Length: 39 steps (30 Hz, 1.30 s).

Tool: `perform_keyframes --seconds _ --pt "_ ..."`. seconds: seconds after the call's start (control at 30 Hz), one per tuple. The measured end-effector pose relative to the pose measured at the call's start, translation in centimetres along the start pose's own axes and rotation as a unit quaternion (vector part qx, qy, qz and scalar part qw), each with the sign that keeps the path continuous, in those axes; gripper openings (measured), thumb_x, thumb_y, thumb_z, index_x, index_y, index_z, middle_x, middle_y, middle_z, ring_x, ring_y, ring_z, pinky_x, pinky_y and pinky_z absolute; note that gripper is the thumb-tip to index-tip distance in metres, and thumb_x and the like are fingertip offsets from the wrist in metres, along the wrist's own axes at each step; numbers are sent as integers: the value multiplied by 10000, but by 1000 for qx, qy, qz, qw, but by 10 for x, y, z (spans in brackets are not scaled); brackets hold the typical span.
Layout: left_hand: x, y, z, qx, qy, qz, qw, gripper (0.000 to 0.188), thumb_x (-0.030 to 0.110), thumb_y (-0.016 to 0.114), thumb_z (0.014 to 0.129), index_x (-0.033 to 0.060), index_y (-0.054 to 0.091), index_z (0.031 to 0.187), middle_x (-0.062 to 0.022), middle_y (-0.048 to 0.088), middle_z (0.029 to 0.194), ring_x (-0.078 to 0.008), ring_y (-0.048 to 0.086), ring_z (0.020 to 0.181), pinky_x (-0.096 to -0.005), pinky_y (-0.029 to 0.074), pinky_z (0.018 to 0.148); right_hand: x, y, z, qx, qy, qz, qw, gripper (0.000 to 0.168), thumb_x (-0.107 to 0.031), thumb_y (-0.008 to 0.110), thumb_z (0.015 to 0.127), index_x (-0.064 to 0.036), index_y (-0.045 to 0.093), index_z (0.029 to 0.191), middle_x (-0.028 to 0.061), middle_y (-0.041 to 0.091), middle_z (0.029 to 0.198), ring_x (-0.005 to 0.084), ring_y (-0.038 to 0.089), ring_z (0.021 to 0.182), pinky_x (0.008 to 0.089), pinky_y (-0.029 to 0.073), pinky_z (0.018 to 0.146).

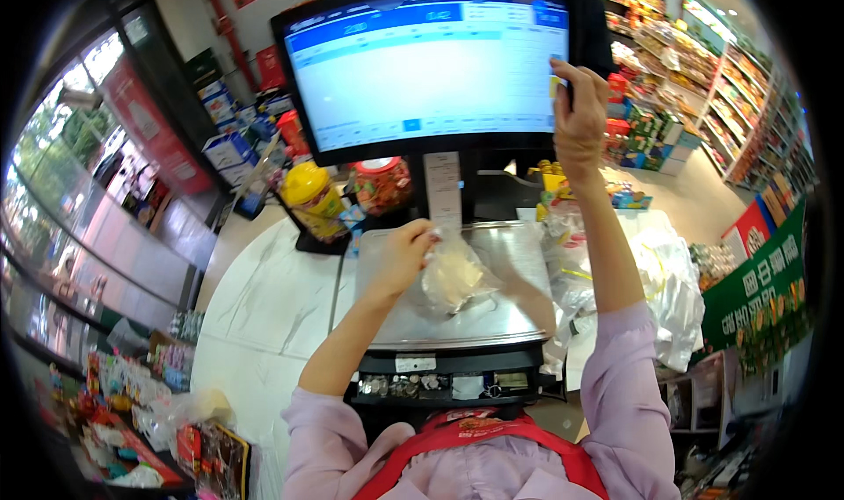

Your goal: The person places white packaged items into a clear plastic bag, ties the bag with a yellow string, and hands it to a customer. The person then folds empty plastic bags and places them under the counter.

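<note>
My left hand (407,253) pinches the gathered top of a clear plastic bag (455,277). Something pale sits inside the bag, too blurred to name. The bag rests on the steel plate of a counter scale (389,322). My right hand (581,108) is raised at the right edge of a lit touchscreen monitor (422,71), its fingertips at the screen and nothing visible in its grasp. A strip of receipt paper (443,187) hangs below the monitor, behind the bag.
An open cash drawer (448,386) with coins sits under the scale. Left are a white marbled counter (264,309) and a yellow-lidded tub (311,193); behind is a red-lidded jar (381,183). Plastic bags (666,289) heap at right. A person in dark clothing (593,29) stands behind the monitor.
</note>
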<state>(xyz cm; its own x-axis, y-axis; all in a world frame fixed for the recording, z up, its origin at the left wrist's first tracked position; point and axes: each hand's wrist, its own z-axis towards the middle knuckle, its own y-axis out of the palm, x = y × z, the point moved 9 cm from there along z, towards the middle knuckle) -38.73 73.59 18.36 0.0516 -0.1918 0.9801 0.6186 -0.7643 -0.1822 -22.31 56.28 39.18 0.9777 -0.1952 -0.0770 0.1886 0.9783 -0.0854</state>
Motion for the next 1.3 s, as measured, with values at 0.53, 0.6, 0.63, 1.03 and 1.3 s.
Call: perform_keyframes --seconds 0.53,0.6,0.63,1.03,1.3 --pt "36 -150 -53 188 37 -217 957 55 95 542 880 72 583 909 47 544 736 -6 396 516 -138 310 440 -10 43 36 19 -75 75 994 267 39 594 733 -69 578 977 44 622 993 254 512 974 340 414 829" --pt "30 -181 -59 220 48 -204 953 68 98 544 882 72 580 934 53 546 746 0 388 517 -133 315 450 -38 63 30 -18 -93 110 989 300 43 588 736 -75 566 1011 38 616 986 253 504 998 340 412 834" --pt "26 -198 -65 238 52 -202 949 79 98 545 882 69 578 946 53 547 750 0 388 518 -132 317 455 -51 74 28 -37 -102 111 988 333 43 584 739 -79 554 1048 35 612 980 252 499 1015 341 410 839" --pt "-109 -368 -46 369 56 -179 910 135 83 541 872 -18 605 935 -20 523 671 -68 445 535 -191 354 471 -119 84 -43 -167 -104 81 977 376 23 566 806 -60 530 1172 27 566 1145 249 454 1107 326 387 923" --pt "-244 -452 -41 467 -20 -182 865 96 35 554 854 -25 600 914 -43 564 709 -94 512 549 -204 411 474 -130 77 -112 -277 -82 45 956 367 26 539 829 -36 499 1188 62 544 1168 250 431 1128 322 366 950"
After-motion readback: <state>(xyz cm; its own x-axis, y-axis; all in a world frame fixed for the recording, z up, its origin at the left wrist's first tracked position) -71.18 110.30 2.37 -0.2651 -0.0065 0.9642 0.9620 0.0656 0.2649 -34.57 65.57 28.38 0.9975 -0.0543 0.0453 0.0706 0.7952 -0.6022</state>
